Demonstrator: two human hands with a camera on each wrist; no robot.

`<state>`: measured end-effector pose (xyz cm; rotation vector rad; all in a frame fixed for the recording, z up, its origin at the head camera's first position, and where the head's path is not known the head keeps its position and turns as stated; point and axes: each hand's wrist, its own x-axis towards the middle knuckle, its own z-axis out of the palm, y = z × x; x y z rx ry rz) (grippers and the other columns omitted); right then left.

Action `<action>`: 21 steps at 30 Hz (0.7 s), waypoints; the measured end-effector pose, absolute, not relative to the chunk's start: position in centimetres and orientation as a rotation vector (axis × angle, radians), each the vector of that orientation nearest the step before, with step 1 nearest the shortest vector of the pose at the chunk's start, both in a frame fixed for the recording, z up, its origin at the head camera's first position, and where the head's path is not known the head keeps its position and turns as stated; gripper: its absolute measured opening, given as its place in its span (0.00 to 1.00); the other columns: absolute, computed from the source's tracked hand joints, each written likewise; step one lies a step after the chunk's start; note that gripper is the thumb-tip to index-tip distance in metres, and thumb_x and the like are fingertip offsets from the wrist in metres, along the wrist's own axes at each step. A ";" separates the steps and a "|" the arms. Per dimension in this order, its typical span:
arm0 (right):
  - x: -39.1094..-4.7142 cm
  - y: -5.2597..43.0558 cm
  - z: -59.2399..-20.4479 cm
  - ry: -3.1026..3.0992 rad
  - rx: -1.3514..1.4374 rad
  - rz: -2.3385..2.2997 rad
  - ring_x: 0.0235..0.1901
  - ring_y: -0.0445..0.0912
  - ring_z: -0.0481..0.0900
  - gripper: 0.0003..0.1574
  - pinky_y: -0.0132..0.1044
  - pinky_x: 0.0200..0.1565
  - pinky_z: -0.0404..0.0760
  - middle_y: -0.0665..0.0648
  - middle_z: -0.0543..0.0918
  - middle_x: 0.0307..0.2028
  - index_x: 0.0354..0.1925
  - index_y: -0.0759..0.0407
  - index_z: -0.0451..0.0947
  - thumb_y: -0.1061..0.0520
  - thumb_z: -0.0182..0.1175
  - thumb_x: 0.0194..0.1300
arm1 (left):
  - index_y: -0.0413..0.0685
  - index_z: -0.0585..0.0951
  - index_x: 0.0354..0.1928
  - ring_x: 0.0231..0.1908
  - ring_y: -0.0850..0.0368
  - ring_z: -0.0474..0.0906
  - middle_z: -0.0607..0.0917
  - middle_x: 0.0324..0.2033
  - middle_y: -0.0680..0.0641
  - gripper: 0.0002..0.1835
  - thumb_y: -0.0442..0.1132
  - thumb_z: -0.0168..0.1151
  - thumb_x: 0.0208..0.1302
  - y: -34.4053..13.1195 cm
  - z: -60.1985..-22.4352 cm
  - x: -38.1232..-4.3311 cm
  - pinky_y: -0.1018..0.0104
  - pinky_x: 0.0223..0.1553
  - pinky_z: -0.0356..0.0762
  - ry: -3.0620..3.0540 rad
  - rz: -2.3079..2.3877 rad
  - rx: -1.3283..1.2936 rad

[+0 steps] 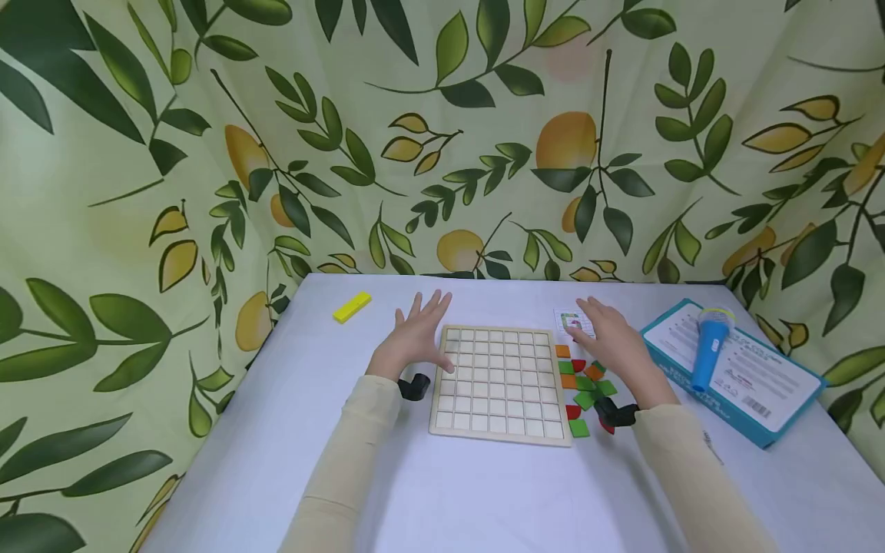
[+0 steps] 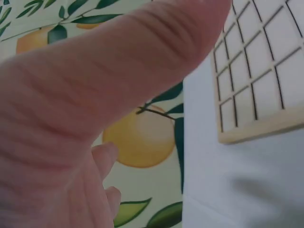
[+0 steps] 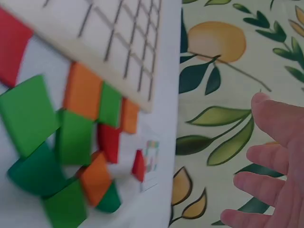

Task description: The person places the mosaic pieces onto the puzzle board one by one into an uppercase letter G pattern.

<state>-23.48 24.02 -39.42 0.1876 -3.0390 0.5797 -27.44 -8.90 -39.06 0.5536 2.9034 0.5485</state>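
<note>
A square wooden grid board (image 1: 499,441) with white cells lies flat on the table. Over its left edge hovers my left hand (image 1: 416,338), fingers spread, holding nothing. My right hand (image 1: 611,338) is raised beyond the board's right edge, fingers extended and nothing in them. Beneath and beside it lie loose coloured pieces: orange squares (image 1: 563,351), green squares (image 1: 579,428) and red rounded pieces (image 1: 573,412). Dark green rounded pieces (image 3: 39,170) show in the right wrist view. Behind the pieces is a small printed card (image 1: 561,316), partly hidden by the right hand.
On the right, a blue box (image 1: 774,384) carries a blue toy microphone (image 1: 710,353). A yellow bar-shaped object (image 1: 352,307) lies at the back left of the white table (image 1: 276,430). Leaf-patterned cloth (image 1: 387,192) hangs behind and at the sides.
</note>
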 end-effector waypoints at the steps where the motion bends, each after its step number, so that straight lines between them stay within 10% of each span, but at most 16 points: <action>1: -23.4 24.3 -39.8 -3.047 0.178 0.583 0.64 0.68 0.50 0.45 0.66 0.57 0.56 0.72 0.52 0.67 0.69 0.65 0.52 0.42 0.52 0.65 | 0.62 0.43 0.73 0.69 0.46 0.24 0.40 0.72 0.53 0.71 0.51 0.81 0.27 -9.0 -39.3 -27.5 0.34 0.61 0.26 2.889 0.552 0.545; 21: -21.7 27.6 -45.1 -3.162 0.052 0.815 0.62 0.66 0.57 0.37 0.63 0.55 0.64 0.70 0.63 0.63 0.65 0.63 0.60 0.50 0.58 0.63 | 0.57 0.45 0.73 0.69 0.41 0.28 0.39 0.72 0.53 0.74 0.53 0.82 0.20 -10.0 -43.7 -27.7 0.34 0.62 0.32 2.715 0.420 0.557</action>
